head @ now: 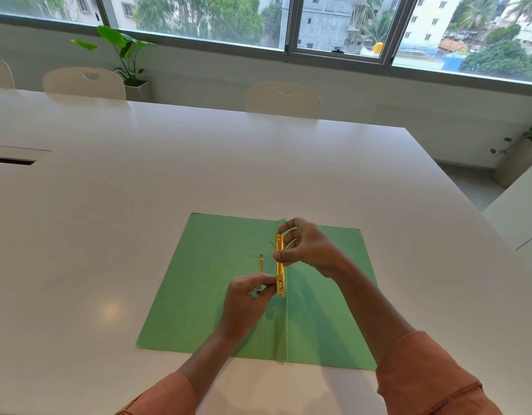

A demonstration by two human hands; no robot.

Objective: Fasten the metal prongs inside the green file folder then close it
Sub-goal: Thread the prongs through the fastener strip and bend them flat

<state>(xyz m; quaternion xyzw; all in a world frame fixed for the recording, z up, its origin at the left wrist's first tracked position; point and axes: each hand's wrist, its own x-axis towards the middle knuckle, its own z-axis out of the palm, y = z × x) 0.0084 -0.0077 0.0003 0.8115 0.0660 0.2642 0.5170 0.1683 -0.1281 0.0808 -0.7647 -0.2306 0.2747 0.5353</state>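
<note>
While the green folder (pixel 216 283) lay open flat on the white table (pixel 198 163), a yellow metal bar (pixel 280 265) was pinched above its crease by the right hand (pixel 309 250). The left hand (pixel 246 304) was closed, seemingly on the prong strip (pixel 260 262) beside it.

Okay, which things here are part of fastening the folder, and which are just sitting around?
Part of the job:
folder, open flat
gold bar, held by both hands
gold strip on the folder
left hand
right hand

Just there:
table
chairs
plant
</note>
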